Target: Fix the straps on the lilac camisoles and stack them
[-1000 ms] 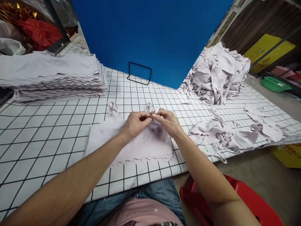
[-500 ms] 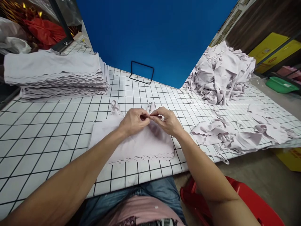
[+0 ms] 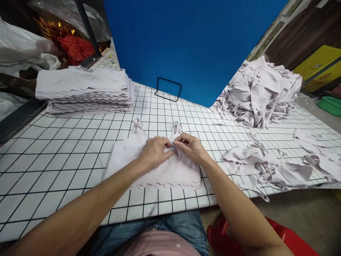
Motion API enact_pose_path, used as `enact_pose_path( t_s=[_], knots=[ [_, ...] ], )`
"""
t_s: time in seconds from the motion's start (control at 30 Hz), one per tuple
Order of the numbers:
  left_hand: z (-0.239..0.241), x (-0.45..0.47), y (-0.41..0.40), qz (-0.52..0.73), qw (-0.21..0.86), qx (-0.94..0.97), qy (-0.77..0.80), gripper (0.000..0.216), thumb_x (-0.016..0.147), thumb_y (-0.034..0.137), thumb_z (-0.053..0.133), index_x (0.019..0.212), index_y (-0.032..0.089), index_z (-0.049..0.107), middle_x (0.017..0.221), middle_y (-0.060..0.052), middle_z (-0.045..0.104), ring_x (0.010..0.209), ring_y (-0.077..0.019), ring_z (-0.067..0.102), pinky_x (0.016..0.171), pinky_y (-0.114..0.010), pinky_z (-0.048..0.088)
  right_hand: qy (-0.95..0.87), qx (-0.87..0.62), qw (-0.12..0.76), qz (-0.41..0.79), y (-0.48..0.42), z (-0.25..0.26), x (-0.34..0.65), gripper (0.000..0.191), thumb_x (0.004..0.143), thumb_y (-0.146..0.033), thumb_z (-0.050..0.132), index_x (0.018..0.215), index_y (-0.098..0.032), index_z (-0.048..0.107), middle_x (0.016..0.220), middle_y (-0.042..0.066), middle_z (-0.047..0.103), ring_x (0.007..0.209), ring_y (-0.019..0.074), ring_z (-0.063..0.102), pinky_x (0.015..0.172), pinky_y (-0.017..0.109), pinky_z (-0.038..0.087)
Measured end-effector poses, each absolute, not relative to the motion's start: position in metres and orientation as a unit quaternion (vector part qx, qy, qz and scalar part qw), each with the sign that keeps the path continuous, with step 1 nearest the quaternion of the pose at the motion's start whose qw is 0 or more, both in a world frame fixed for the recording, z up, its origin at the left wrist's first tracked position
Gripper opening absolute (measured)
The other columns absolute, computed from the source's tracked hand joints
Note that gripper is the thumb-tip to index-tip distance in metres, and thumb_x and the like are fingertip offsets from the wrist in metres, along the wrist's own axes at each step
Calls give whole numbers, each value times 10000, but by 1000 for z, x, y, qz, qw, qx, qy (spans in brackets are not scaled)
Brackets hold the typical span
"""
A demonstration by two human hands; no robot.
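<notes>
A pale camisole [image 3: 167, 174] with thin straps and a wavy hem lies flat on the grid-patterned table in front of me, apparently on top of further layers. My left hand [image 3: 156, 151] is on its upper middle, fingers curled and thumb against the cloth, holding the fabric near the neckline. Just to the right, my right hand [image 3: 191, 146] pinches the top edge below one strap loop [image 3: 176, 127] between thumb and forefinger. Another strap loop [image 3: 137, 125] lies beyond my left hand. The exact spot gripped under my fingertips is partly hidden.
A neat stack of folded pale cloth [image 3: 85, 87] stands at the back left. On the right are a heaped pile of pale fabric [image 3: 259, 94] and loose scraps [image 3: 266, 163]. A blue panel [image 3: 186, 46] rises behind, and a red stool [image 3: 282, 238] stands below the table's edge.
My fingertips, which met in a pinch, have come slightly apart, and my hands are lower on the camisole. The whole view has shifted a little to the left.
</notes>
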State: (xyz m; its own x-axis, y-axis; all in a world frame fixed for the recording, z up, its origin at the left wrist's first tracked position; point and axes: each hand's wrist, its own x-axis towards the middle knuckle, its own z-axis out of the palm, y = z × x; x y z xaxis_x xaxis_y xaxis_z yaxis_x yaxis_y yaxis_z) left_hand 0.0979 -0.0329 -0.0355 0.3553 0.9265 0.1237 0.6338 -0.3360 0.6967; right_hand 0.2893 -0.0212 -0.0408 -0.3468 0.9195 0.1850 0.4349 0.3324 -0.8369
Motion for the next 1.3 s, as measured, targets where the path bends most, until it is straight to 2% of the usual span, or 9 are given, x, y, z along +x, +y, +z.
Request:
enact_pose_path(
  t_s=[0.3, 0.63, 0.83, 1.03, 1.13, 1.2, 1.3],
  knots=[
    [-39, 100, -34, 275, 273, 778, 495, 229, 761, 223, 599, 547, 197, 524, 590, -5, 560, 633, -165, 496, 751, -364, 454, -743, -419, 335, 399, -25, -40, 288, 172, 878, -385, 659, 849, -224, 710, 850, 23, 632, 782, 143, 567, 720, 314, 453],
    [-39, 100, -32, 281, 299, 754, 513, 254, 747, 293, 653, 524, 198, 579, 555, 4, 557, 556, -150, 487, 726, -361, 477, -765, -411, 323, 377, -26, -36, 287, 141, 881, -345, 660, 824, -226, 710, 827, 21, 617, 766, 144, 566, 695, 310, 452],
    [-34, 100, -33, 264, 320, 758, 504, 245, 766, 322, 681, 562, 197, 627, 591, 0, 583, 601, -164, 518, 772, -367, 458, -814, -396, 275, 323, -25, -28, 292, 147, 908, -297, 620, 821, -214, 705, 821, 29, 588, 748, 142, 562, 665, 300, 449],
    [-37, 99, -32, 258, 328, 773, 477, 309, 831, 395, 643, 593, 198, 636, 593, -2, 597, 586, -150, 506, 785, -385, 453, -887, -373, 185, 200, -23, -18, 292, 230, 935, -283, 556, 786, -215, 717, 755, 32, 586, 676, 146, 520, 709, 350, 379],
    [-41, 98, -34, 250, 273, 801, 471, 224, 864, 362, 619, 715, 202, 668, 697, -15, 646, 707, -181, 554, 818, -401, 443, -895, -370, 153, 197, -20, -7, 296, 149, 895, -283, 610, 813, -230, 723, 746, 18, 611, 623, 131, 507, 721, 358, 359],
    [-41, 99, -39, 264, 180, 822, 472, 110, 854, 299, 632, 845, 196, 668, 849, -45, 666, 847, -226, 561, 827, -417, 437, -895, -377, 146, 186, -14, 3, 302, 85, 848, -242, 648, 893, -245, 720, 739, 4, 632, 600, 127, 502, 723, 358, 359],
    [-41, 103, -46, 303, 51, 850, 429, 140, 851, 183, 597, 984, 158, 632, 996, -100, 632, 951, -263, 536, 822, -427, 457, -894, -401, 160, 118, 2, 15, 310, 222, 807, -128, 612, 971, -244, 707, 764, 4, 647, 636, 141, 523, 743, 364, 359]
  ],
)
